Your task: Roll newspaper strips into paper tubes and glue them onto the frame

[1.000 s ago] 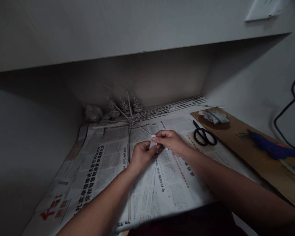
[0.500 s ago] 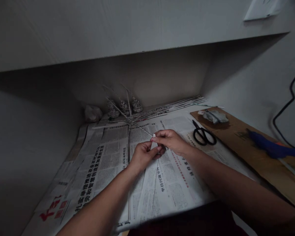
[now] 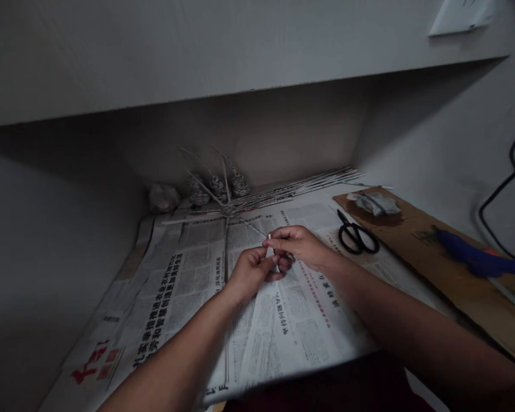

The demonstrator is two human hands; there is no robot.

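Note:
Between my two hands is a narrow strip of white paper point(image 3: 270, 250), its upper end curled into a thin roll. My left hand point(image 3: 249, 273) is closed on the strip from below, thumb on top. The fingertips of my right hand point(image 3: 299, 245) pinch its upper end. Just beyond them lies a thin paper rod point(image 3: 251, 226), running to a knot of crossed paper rods point(image 3: 227, 210), some of which stick upward. Newspaper point(image 3: 197, 274) covers the surface under my hands. Part of the strip is hidden by my fingers.
Black-handled scissors point(image 3: 357, 237) lie right of my hands. On the brown board point(image 3: 416, 252) are a blue glue gun point(image 3: 467, 252) and a wrapped bundle point(image 3: 377, 203). Behind are long paper rods point(image 3: 300, 187), several woven cones point(image 3: 218, 187) and a plastic bag point(image 3: 163, 197). A wall overhangs the back.
The upper end of the paper strip has become narrower and more tightly rolled between my fingers. My left fingers have shifted slightly; both hands stay in the same place.

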